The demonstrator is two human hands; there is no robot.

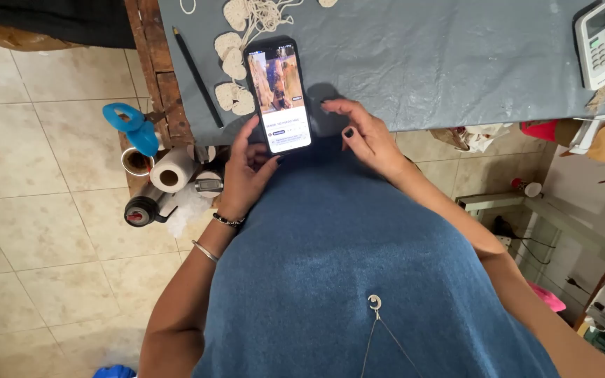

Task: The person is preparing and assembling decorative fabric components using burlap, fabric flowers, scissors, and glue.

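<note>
**Inspector A:** Holding is confirmed for the left hand (246, 168): its fingers wrap the lower edge of a black smartphone (279, 94), thumb up along the left side. The screen is lit and shows a picture above some text.

**Inspector B:** Position of the phone?

**Inspector A:** It stands tilted over the near edge of the grey-blue table cover (442, 63), lower end toward the person's blue top.

**Inspector B:** And the right hand (362, 133)?

**Inspector A:** Empty, fingers loosely spread and curled, dark nails. It rests at the table edge just right of the phone; whether a fingertip touches the phone, I cannot tell.

**Inspector B:** Surroundings?

**Inspector A:** Cream crocheted pieces (232, 59) lie on the cover beside and behind the phone. A dark pencil (196, 75) lies left of them. A white remote control (598, 43) sits at the far right. Below the table's left edge: blue-handled scissors (131, 124), a white roll (171, 171) and a dark tape roll (141, 208). Two bracelets (218, 234) circle the left wrist.
</note>
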